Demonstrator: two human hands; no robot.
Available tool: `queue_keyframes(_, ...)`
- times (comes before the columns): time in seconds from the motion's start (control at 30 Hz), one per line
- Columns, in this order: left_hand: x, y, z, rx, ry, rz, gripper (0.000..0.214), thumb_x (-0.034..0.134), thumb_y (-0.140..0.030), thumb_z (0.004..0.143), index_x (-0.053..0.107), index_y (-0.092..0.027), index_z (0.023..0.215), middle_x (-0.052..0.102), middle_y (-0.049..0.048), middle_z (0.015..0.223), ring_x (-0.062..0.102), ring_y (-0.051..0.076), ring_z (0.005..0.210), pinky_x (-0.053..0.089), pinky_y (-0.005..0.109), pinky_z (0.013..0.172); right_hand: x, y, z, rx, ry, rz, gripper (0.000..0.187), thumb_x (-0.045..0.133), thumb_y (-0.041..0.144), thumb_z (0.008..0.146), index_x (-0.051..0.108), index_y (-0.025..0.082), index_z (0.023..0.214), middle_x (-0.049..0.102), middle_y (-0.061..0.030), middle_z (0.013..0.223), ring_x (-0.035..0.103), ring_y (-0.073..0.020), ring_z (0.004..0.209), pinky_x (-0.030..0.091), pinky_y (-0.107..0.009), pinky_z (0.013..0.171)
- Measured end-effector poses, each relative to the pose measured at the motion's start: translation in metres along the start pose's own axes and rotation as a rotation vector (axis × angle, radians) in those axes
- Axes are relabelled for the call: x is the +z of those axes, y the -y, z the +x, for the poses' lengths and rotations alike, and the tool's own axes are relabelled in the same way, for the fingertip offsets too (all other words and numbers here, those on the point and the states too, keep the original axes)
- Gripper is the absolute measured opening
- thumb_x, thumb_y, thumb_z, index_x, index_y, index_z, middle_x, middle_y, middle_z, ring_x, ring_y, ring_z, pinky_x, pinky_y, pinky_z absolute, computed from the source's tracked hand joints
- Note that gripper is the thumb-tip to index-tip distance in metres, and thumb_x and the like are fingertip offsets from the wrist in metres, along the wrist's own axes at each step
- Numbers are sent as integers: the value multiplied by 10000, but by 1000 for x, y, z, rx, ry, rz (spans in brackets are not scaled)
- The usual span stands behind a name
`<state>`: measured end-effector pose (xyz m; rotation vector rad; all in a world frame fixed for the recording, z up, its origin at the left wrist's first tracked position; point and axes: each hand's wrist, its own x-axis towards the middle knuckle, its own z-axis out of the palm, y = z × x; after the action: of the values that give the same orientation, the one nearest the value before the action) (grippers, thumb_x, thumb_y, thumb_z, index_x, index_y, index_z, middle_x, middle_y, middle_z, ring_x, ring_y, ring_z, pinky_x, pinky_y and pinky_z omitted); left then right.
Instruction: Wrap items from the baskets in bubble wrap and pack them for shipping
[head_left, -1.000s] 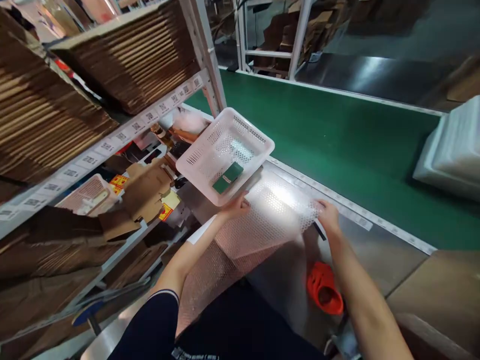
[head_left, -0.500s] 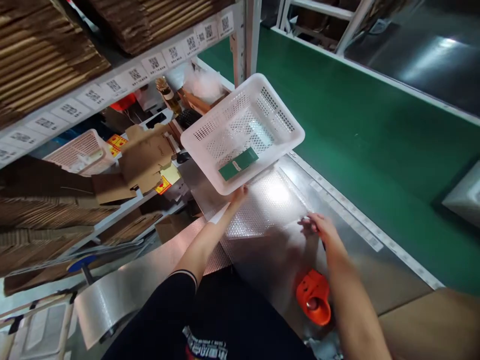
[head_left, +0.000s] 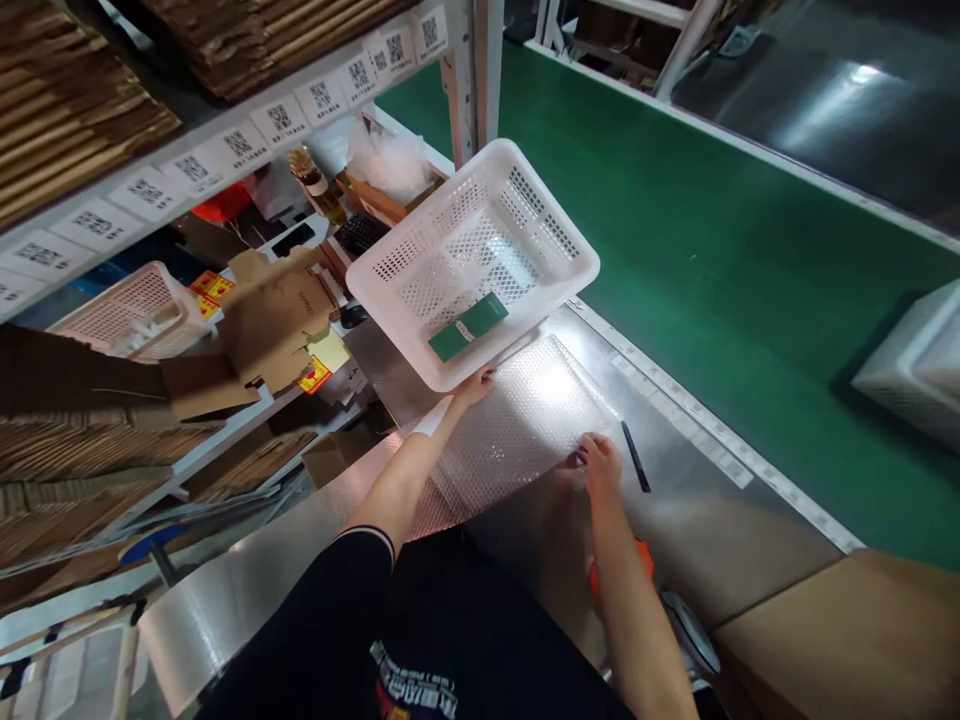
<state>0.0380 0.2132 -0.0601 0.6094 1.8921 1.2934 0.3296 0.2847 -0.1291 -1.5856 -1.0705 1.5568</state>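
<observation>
A sheet of clear bubble wrap (head_left: 517, 430) lies over the metal table, and a strip of it runs to a roll (head_left: 191, 610) at lower left. My left hand (head_left: 474, 385) is closed at the sheet's far left edge, just below the white basket, fingers curled on the wrap. My right hand (head_left: 601, 468) pinches the near right corner of the sheet. Right of that hand a slim black tool (head_left: 636, 457), perhaps a cutter, lies on the table. The white plastic basket (head_left: 469, 365) holds a flat green box (head_left: 469, 328).
An orange tape dispenser (head_left: 643, 560) is partly hidden behind my right forearm. Cardboard (head_left: 847, 630) stands at lower right. A green conveyor belt (head_left: 675, 250) runs past the table's far edge. Shelves of folded cartons (head_left: 75, 110) are at left, beside an opened carton (head_left: 274, 320).
My right hand has moved left onto the bubble wrap's corner, leaving the black tool on the table. The sheet's near edge is now lifted and shifted. My left hand stays near the basket.
</observation>
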Motion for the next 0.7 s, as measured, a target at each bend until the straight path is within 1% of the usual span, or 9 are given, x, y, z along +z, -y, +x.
queue_keyframes(0.07,1,-2,0,14,-10,-13,280,624,65,763,690,-196,840,608,-12,726,553,186,853,433,304,992,2,7,8,18,24,-3,346,781,448,571,588,221,749,605,43,613,583,-137,556,513,-253,500)
queue_keyframes(0.17,4,-3,-1,35,-30,-21,303,609,89,761,671,-203,816,595,-10,734,559,199,902,396,322,1038,6,11,16,43,35,-28,338,807,385,543,570,223,720,598,48,572,592,-142,523,529,-254,471)
queue_keyframes(0.33,4,2,-1,40,-66,3,323,705,87,746,633,-221,809,567,-8,759,557,224,1013,334,334,1086,10,12,22,53,12,-72,264,781,288,535,564,223,671,591,54,547,588,-129,510,532,-227,460)
queue_keyframes(0.5,3,8,-3,-12,-89,16,273,697,38,805,616,-222,779,583,-2,786,556,201,901,381,342,1004,9,10,23,37,2,-121,232,735,279,541,529,236,638,558,55,519,596,-150,522,539,-242,463)
queue_keyframes(0.6,2,9,-5,-17,-89,16,264,686,42,802,652,-219,790,605,-5,771,553,196,866,398,338,999,9,8,25,19,-2,-165,215,698,264,547,494,244,612,545,52,500,590,-155,517,529,-245,456)
queue_keyframes(0.7,0,11,-7,0,-87,32,258,687,40,804,686,-218,810,628,1,772,567,205,880,404,347,1017,8,6,27,-23,1,-237,178,671,234,553,496,249,581,545,40,476,577,-166,484,514,-264,442)
